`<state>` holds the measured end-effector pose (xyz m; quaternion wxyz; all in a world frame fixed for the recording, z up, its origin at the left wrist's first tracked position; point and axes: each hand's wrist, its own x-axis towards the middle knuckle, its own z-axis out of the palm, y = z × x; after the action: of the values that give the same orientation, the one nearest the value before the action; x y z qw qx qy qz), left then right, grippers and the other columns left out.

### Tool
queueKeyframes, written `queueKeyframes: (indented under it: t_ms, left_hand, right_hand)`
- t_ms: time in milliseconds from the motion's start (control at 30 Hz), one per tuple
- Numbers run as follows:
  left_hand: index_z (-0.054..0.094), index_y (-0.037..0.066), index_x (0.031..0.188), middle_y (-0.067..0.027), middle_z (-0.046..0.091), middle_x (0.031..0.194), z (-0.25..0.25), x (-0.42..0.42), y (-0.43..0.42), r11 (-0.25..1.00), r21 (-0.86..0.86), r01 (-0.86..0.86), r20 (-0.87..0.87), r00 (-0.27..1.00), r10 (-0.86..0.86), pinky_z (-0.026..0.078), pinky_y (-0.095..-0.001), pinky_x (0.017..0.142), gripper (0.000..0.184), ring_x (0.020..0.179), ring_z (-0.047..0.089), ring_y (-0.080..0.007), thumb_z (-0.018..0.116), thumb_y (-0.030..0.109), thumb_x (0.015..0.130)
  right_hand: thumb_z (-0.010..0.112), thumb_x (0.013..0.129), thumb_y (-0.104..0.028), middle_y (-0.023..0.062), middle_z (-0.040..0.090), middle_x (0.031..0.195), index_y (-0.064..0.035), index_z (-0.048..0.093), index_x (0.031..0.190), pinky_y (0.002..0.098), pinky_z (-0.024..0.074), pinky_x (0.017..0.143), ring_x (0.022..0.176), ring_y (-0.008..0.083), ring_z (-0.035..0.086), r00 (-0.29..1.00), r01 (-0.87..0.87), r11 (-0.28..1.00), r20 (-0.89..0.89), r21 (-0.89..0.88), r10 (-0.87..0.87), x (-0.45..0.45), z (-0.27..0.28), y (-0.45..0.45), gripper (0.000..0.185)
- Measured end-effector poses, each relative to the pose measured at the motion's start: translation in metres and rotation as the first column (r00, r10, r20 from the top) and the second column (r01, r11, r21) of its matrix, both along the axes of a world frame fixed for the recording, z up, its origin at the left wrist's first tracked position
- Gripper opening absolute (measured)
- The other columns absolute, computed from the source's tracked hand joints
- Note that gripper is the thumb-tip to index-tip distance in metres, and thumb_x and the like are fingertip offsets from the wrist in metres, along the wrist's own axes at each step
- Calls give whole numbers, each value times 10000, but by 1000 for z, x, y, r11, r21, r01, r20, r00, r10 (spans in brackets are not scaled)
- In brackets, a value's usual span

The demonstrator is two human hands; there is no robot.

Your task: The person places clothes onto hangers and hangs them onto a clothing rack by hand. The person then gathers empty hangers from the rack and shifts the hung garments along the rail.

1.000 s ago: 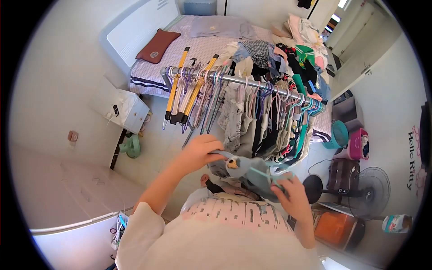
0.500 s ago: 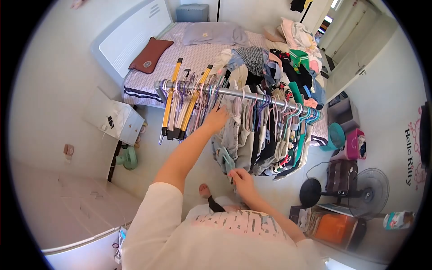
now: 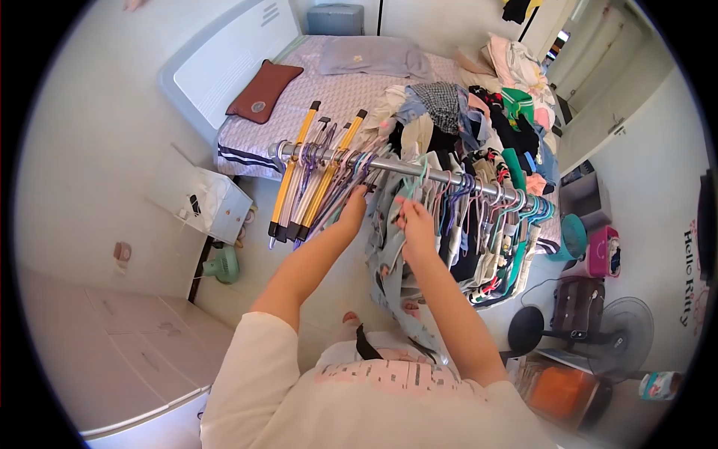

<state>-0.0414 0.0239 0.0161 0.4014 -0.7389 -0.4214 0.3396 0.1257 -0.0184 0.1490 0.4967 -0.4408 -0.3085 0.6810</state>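
A metal clothes rail [image 3: 387,162] runs across in front of me. My left hand [image 3: 354,207] is closed at the left group of hangers, with a small black clip [image 3: 369,188] at its fingertips; the fingers' far side is hidden. A pale blue-grey patterned garment [image 3: 387,258] hangs down from near the rail towards my feet. Along its upper right edge my right hand [image 3: 416,226] is closed, fingers curled on the cloth. Just above it, a mint-green hanger [image 3: 425,170] hooks over the rail. Bare yellow hangers with black ends [image 3: 327,176] hang to the left.
Packed clothes [image 3: 490,232] fill the rail's right side. Behind it stands a bed [image 3: 299,90] with a clothes heap [image 3: 437,105] and a brown cushion [image 3: 264,91]. A standing fan [image 3: 619,337] and a teal basket [image 3: 573,238] are right; a small white cabinet [image 3: 230,213] is left.
My right hand has risen from the garment's lower part to near the rail. The patterned garment now hangs longer and spread out. My left hand stays by the hangers, and the view has shifted slightly.
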Motion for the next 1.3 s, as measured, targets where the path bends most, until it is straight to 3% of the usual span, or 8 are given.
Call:
queueKeyframes:
  t_ms: [233, 267, 533, 600, 767, 933, 1100, 1300]
  left_hand:
    - [687, 170, 872, 14, 625, 804, 23, 22, -14, 991, -63, -116, -165, 981, 104, 277, -394, 937, 302, 888, 555, -166, 431, 312, 944]
    - [700, 189, 844, 16, 640, 751, 26, 25, -17, 952, -265, -157, 176, 962, 208, 271, -398, 930, 234, 852, 581, -164, 509, 314, 892]
    - [717, 159, 875, -23, 660, 870, 55, 34, -37, 931, -343, -128, 458, 842, 284, 261, -367, 938, 175, 879, 595, -176, 575, 242, 816]
    - [701, 127, 946, -63, 663, 952, 61, 37, -38, 945, -307, -111, 512, 818, 262, 290, -367, 924, 208, 906, 592, -191, 587, 226, 804]
    - [279, -60, 1368, -317, 521, 1152, 13, 66, -4, 971, -202, 127, 840, -487, 239, 378, -452, 949, 717, 1094, 510, -403, 602, 159, 766]
    - [-155, 60, 1447, -298, 346, 1377, 48, 101, 6, 777, -345, 526, 127, -795, 594, 395, -322, 945, 923, 1220, 445, -306, 506, 97, 802]
    - [388, 46, 1354, -192, 516, 1231, 68, 92, -20, 984, -172, 50, 872, -458, 176, 451, -292, 849, 588, 1059, 537, -231, 595, 79, 805]
    - [628, 40, 871, -38, 522, 601, 241, 64, 57, 952, -147, 268, 629, -718, 299, 441, -240, 589, 63, 582, 529, -90, 622, 84, 826]
  right_hand:
    - [427, 905, -33, 36, 534, 769, 24, 566, 1132, 226, 392, 545, 583, 90, 478, 912, -100, 992, 392, -75, 122, 4, -64, 42, 272]
    - [450, 904, -26, 69, 588, 818, 25, 548, 1166, 237, 448, 556, 597, 105, 543, 879, -97, 994, 464, -50, 109, 4, -71, 44, 284]
    - [550, 839, -13, 122, 625, 756, 31, 558, 1108, 306, 498, 600, 640, 183, 636, 814, 123, 977, 546, 172, -199, -12, -92, 43, 272]
    - [604, 821, -52, 141, 624, 932, 18, 526, 1165, 303, 527, 677, 725, 194, 641, 489, -112, 908, 818, 403, -303, -2, -98, 40, 359]
    - [621, 802, -80, 140, 599, 1047, -14, 515, 1200, 292, 499, 705, 770, 192, 635, 606, -45, 859, 698, 510, -382, 15, -77, 8, 417]
    - [565, 851, -29, 79, 611, 1014, -38, 526, 1201, 238, 465, 687, 810, 126, 617, 785, -105, 912, 596, 398, -170, 66, 12, 4, 353]
    - [534, 882, -3, 78, 639, 968, -29, 551, 1166, 233, 469, 725, 789, 109, 614, 887, -121, 857, 442, 500, -132, 130, 82, 57, 285]
    - [544, 863, -30, 80, 647, 943, -32, 582, 1084, 249, 481, 674, 774, 138, 624, 716, -314, 808, 683, 499, -143, 209, 90, 215, 224]
